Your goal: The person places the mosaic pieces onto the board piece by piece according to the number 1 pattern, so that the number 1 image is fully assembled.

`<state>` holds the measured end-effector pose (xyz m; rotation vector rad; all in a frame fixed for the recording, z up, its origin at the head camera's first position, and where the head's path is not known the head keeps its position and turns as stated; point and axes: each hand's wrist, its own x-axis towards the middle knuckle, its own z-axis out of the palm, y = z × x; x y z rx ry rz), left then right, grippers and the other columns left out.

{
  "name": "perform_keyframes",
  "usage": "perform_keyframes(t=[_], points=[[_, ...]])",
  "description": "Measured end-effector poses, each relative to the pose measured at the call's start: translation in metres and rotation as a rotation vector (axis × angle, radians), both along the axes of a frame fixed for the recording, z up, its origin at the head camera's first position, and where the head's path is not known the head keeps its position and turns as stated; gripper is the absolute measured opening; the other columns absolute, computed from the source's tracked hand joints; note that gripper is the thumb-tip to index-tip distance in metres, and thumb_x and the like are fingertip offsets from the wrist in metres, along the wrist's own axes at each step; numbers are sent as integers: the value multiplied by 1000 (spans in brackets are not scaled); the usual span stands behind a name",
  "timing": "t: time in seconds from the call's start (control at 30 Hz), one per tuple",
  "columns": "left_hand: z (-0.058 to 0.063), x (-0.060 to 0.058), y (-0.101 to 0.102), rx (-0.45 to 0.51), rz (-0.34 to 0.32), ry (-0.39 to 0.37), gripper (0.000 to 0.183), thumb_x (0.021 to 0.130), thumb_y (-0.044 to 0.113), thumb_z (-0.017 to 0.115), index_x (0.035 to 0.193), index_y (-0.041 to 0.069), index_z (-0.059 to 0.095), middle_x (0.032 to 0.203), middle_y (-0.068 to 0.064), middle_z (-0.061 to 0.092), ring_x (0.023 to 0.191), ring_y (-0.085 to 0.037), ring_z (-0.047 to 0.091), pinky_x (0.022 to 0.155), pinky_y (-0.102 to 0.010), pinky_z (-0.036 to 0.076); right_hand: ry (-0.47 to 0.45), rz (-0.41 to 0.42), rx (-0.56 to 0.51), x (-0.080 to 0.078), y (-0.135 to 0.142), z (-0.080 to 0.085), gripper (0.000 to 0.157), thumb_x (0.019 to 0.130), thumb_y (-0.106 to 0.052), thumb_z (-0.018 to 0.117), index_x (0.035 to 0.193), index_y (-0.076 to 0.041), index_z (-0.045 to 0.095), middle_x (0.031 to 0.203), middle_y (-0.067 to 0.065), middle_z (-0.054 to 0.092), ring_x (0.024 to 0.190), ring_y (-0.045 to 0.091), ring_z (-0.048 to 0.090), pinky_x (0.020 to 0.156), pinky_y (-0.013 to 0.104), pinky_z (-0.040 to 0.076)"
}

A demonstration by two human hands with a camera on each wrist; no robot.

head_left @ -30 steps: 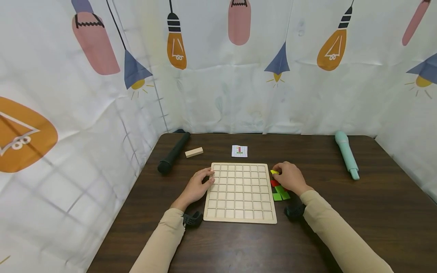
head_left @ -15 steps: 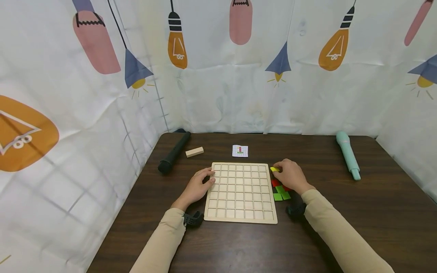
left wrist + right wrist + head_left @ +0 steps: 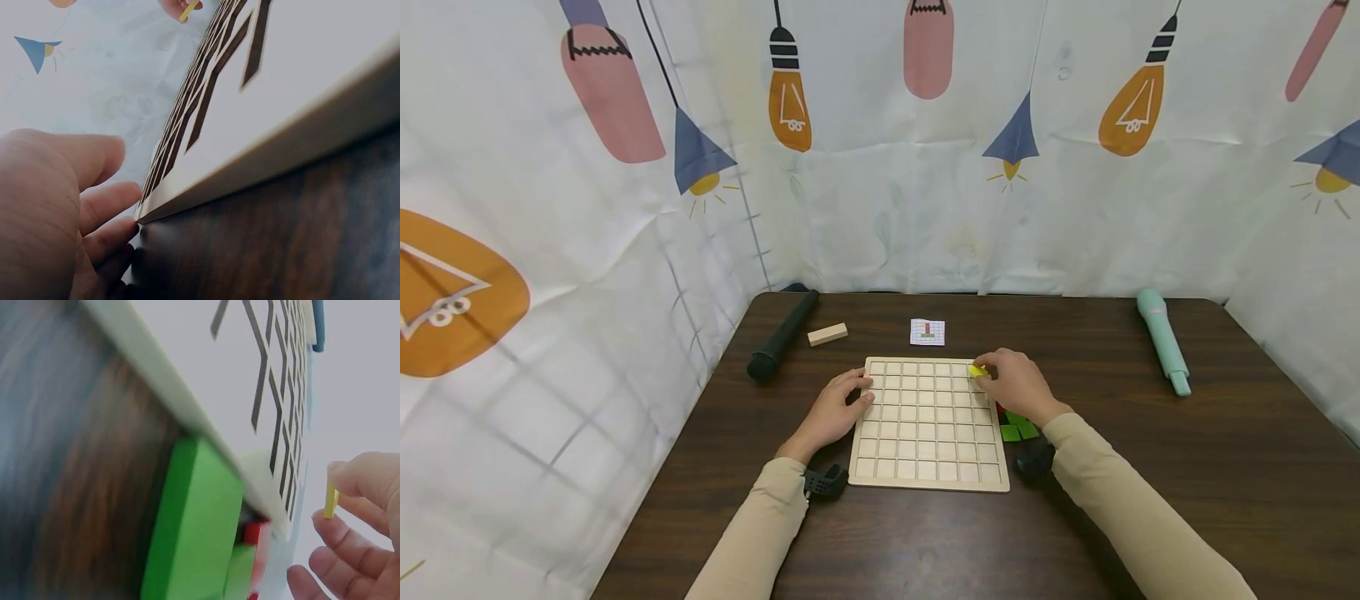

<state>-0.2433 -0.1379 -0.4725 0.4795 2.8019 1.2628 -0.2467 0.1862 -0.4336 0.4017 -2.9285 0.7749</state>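
Note:
A pale wooden grid board lies flat on the dark table. My left hand rests at its left edge, fingertips touching the rim; in the left wrist view the fingers are loosely extended against the board's corner. Between thumb and fingers, my right hand pinches a yellow tile above the board's upper right corner. The right wrist view shows that yellow tile held on edge, clear of the board. Green tiles lie beside the board's right edge, with red ones partly hidden under the right hand.
Behind the board lies a small card with a coloured grid pattern. A wooden block and a dark cylinder are at the back left. A mint-green microphone-shaped object lies at the back right. Patterned curtains enclose the table.
My right hand has lifted the yellow tile from the pile and carried it left over the board's upper right corner. The left hand has stayed at the board's left edge.

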Motion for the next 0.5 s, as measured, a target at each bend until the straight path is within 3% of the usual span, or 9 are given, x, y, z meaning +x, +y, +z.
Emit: perform_keyframes(t=[0.13,0.5], points=[[1,1,0,2,-12,-3,39,94,22,65,130,6,62,152,-10,41,143,-33,30,114,-55,26,-27,22,0,0,-11,0,32,91,-16,69,120,-4,69,107,12,66,88,24,63,69,38,53],[-1,0,-1,-23,10,-23,44,87,21,76,127,9,64,153,-8,39,144,-33,27,113,-55,27,17,104,19,-7,-36,1,26,90,-18,71,112,-6,72,101,7,68,83,20,63,72,36,54]])
